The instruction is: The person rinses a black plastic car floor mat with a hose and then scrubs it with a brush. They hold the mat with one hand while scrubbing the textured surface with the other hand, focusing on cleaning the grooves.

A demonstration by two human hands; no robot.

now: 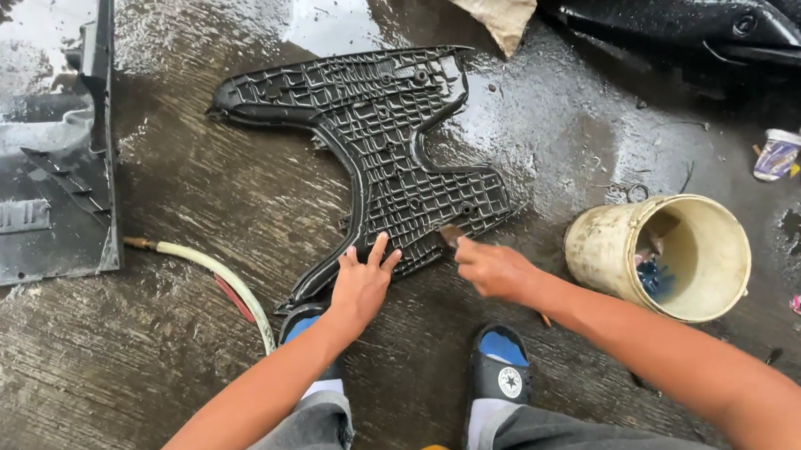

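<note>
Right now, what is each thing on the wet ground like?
Black plastic panel: flat on the ground, ribbed side up, wet.
Left hand: open, fingers spread, pressing the panel's edge.
Right hand: closed around a small brush.
Bucket: tipped on its side, mouth open.
Hose: lying on the ground.
Ground: wet.

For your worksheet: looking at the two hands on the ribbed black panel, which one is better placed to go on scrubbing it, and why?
Probably the right hand: it grips a small brush at the black ribbed panel. The left hand lies flat, fingers spread, on the panel's near edge.
</note>
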